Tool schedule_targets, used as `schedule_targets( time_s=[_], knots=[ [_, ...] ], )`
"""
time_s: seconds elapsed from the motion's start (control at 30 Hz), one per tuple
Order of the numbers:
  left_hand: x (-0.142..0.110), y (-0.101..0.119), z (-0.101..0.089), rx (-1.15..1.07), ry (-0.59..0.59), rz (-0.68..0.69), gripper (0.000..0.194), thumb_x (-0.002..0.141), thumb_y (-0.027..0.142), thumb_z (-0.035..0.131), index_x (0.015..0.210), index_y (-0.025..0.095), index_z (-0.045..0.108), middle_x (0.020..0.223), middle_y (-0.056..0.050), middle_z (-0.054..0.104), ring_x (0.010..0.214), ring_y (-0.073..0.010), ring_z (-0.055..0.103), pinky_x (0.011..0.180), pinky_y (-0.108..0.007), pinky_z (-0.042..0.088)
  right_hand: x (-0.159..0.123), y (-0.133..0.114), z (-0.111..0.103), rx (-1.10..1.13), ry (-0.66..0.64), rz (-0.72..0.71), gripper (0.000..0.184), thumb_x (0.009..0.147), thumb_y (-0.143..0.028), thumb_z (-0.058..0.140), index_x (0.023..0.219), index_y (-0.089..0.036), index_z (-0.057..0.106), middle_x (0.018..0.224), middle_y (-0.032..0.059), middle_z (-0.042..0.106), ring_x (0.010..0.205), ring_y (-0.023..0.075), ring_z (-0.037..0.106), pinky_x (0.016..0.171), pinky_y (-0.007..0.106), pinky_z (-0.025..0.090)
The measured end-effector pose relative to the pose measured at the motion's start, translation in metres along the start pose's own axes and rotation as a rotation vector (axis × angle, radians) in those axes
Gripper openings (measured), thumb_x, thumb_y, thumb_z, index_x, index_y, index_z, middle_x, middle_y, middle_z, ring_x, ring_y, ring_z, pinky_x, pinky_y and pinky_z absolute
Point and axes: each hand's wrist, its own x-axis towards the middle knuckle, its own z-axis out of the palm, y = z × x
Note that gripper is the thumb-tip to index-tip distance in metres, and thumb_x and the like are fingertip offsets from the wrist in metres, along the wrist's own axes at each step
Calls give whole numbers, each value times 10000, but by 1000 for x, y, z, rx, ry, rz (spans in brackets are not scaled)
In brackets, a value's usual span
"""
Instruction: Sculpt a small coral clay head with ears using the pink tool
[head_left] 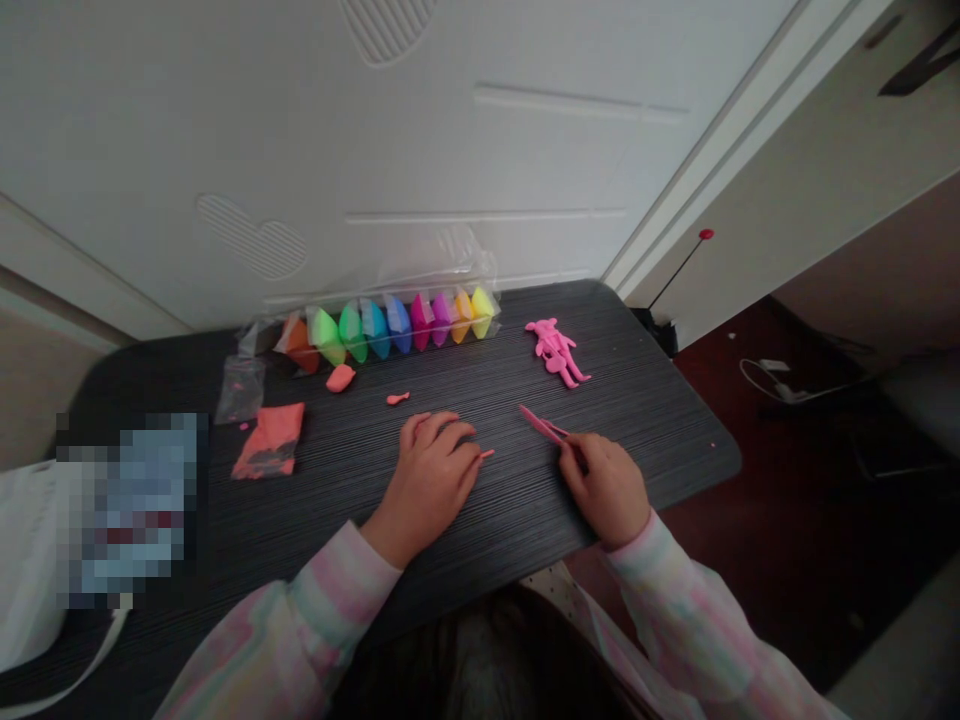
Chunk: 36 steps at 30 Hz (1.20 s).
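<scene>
From afar, I see in the head view the left hand (435, 475) curled over a dark table (652, 400), a small orange piece (487, 454) at its fingertips; whether they pinch it, I cannot tell. The right hand (611, 490) grips a slim pink tool (537, 422), near a pink figure (553, 346).

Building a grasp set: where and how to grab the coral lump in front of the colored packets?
Probably pinch the lump across its left and right sides, coming from the near side: it's chunky and compact, and the packets sit close on its far side.
</scene>
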Motion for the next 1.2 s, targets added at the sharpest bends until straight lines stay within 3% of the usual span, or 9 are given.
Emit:
schedule_targets(
  time_s=[0.13, 0.27, 0.43, 0.67, 0.93, 1.2],
  knots=[
    [1, 6, 3, 10, 50, -88, 141, 778, 224, 462, 763, 192, 598, 930, -38, 609, 989, -235, 430, 849, -434, 301, -6, -11, 4, 74, 32, 74, 155, 811, -242, 389, 834, -152, 513, 682, 55, 628, 558, 164, 570, 545, 262, 392],
    [3, 10, 7, 35, 45, -126, 153, 781, 213, 450, 771, 178, 599, 927, -41, 608, 985, -236, 432, 847, -432, 301, -7, -24, 7, 89, -3, -30, 173, 832, -205, 334, 810, -150, 496, 674, 58, 627, 553, 155, 568, 533, 251, 376],
    [1, 9, 8, 23, 29, -127, 152, 778, 234, 458, 776, 182, 600, 919, -39, 603, 994, -228, 432, 858, -428, 294, -4, -31, 9, -45, 5, -175, 202, 839, -206, 343, 804, -154, 536, 617, 24, 621, 525, 152, 552, 546, 260, 339],
    [-3, 4, 3, -37, 41, -120, 165, 787, 234, 440, 805, 179, 595, 939, -36, 593, 1003, -211, 419, 875, -407, 281, -3, -27, 8, -23, 2, -266, 217, 839, -224, 371, 918, -160, 563, 610, 5, 635, 533, 135, 551, 571, 246, 335],
    [-4, 2, 2, -55, 13, -118, 164, 784, 225, 439, 769, 186, 598, 924, -27, 588, 1003, -210, 411, 876, -403, 272, -10, -27, 2, 40, -12, -402, 236, 845, -196, 335, 888, -127, 557, 584, 21, 630, 475, 128, 511, 548, 254, 326],
    [-4, 3, 1, -49, 17, -106, 186, 792, 204, 422, 803, 182, 606, 922, -39, 592, 998, -216, 412, 872, -410, 279, -10, -26, 3, 52, -69, -430, 226, 836, -172, 352, 952, -128, 540, 594, 12, 639, 474, 117, 514, 560, 255, 311]
  ],
)
